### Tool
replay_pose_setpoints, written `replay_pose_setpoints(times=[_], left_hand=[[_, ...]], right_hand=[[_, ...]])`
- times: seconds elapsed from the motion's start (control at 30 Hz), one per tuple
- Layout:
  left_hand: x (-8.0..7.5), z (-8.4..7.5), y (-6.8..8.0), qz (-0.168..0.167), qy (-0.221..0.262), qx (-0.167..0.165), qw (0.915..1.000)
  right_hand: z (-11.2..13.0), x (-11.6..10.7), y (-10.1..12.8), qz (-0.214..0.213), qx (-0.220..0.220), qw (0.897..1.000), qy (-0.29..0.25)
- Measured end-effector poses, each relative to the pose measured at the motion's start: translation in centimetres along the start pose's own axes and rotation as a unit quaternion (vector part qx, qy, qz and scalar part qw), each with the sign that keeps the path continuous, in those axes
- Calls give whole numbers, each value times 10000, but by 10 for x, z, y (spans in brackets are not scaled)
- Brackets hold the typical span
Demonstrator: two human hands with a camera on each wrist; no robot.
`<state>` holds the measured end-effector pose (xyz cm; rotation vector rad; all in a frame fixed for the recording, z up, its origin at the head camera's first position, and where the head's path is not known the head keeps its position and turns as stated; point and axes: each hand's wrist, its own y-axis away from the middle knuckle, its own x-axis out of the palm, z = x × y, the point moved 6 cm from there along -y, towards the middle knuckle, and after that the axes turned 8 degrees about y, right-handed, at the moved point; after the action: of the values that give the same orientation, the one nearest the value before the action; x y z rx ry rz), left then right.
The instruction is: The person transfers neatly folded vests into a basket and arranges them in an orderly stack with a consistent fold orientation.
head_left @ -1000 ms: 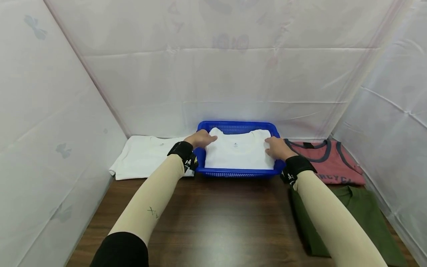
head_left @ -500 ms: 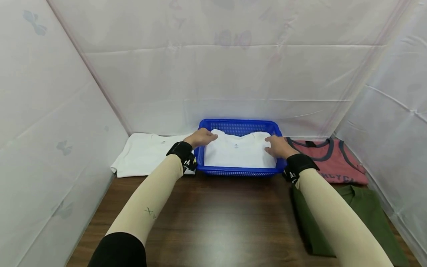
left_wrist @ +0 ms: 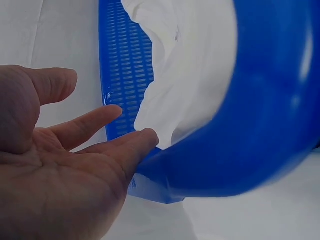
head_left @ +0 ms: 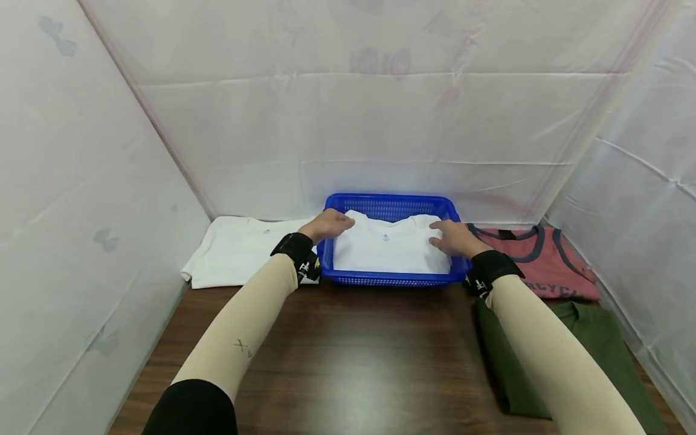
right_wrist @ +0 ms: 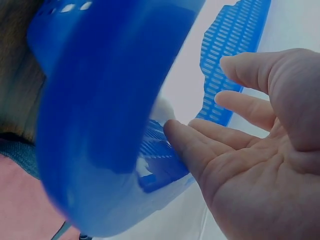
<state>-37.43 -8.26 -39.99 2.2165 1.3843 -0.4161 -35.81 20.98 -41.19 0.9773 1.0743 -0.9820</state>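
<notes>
A folded white shirt with a small mark below its neckline lies inside a blue plastic basket. My left hand is over the basket's left rim, its fingertips right at the shirt's left shoulder. In the left wrist view the fingers are extended and the thumb stands apart from them. At the other side my right hand reaches over the right rim. The right wrist view shows its fingers loosely extended beside the shirt's edge, thumb apart, with nothing pinched between them.
Another folded white shirt lies left of the basket on the dark wooden table. To the right are a folded red top with grey trim and a folded green shirt. White sheeting walls the back and sides.
The head view has shifted slightly. My right hand has moved a little inward over the shirt in the last half second; the left hand and the basket look nearly the same.
</notes>
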Motion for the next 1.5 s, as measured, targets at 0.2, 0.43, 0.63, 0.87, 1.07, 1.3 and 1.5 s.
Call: replay_pose_setpoints(times=[0.2,0.43,0.63,0.87,1.07,1.3,1.5], left_hand=[[-2,0,0,-376,-123,467,9981],[-10,4,5,-978,264,1056,9892],[-21,16,11,-1301,802,1318,9794],[-39,32,26,-1877,1141,1694,9608],[-53,44,42,-2815,358,2046,9368],[-69,77,53,-3330,261,1715,9268],[-84,101,60,-3655,-209,1607,9166]], right_hand=[[4,-5,1,-289,-331,9981,-421],[7,-15,8,-1179,-764,9885,-562],[2,-17,18,-1812,-955,9768,-624],[-3,-13,29,-2223,-1059,9669,-664],[-12,-17,48,-2903,-1100,9477,-746],[-24,-20,81,-3681,-1199,9187,-778],[-35,-16,105,-3836,-1138,9133,-758]])
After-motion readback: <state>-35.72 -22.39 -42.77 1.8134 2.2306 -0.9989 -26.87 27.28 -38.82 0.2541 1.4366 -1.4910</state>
